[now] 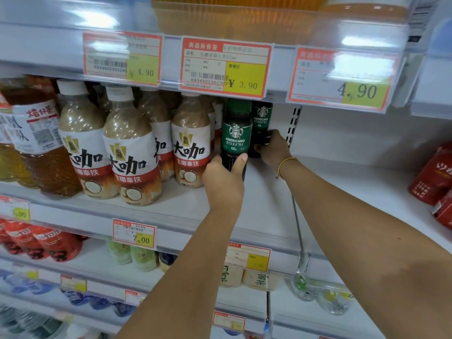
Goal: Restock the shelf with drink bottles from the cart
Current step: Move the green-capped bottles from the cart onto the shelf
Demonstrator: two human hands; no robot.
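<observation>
Left hand (223, 179) grips the front bottle (236, 140), right hand (274, 149) the rear bottle (261, 123); a careless shove could topple the neighbouring lattes (190, 143).

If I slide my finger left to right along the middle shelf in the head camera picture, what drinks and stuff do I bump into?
Amber tea bottle → coconut latte bottles → front Americano bottle in the left hand → back Americano bottle at the right hand → bare shelf → red cartons.
</observation>
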